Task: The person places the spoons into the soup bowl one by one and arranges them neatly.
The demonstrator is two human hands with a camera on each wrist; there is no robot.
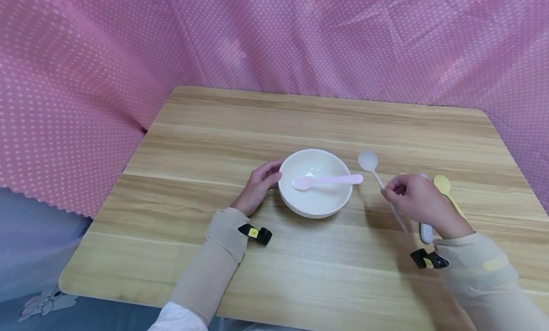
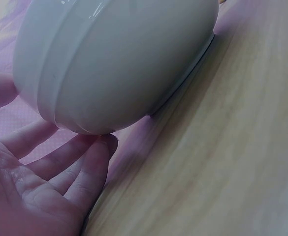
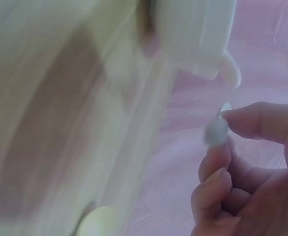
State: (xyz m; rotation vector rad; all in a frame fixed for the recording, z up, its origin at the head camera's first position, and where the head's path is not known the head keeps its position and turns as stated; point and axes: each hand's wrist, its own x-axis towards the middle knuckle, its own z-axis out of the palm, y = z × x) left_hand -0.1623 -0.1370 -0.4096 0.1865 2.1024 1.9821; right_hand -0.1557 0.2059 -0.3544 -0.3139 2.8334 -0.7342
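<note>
My right grip [image 1: 407,195] pinched a white round-headed spoon [image 1: 368,160]; my left grip [image 1: 259,178], unclenched, apparently steadied a glossy white bowl [image 1: 315,209].

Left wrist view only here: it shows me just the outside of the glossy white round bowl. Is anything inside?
Observer: Yes. A pale pink spoon rests in the bowl, its handle jutting over the rim.
Operator: Anything held nearby?
Observer: The right hand pinches a long-handled white spoon by its handle, beside the bowl.
Operator: Any other spoon lying about?
Observer: Yes, a yellow round-headed spoon lies on the wooden table, to the right of that hand.
</note>
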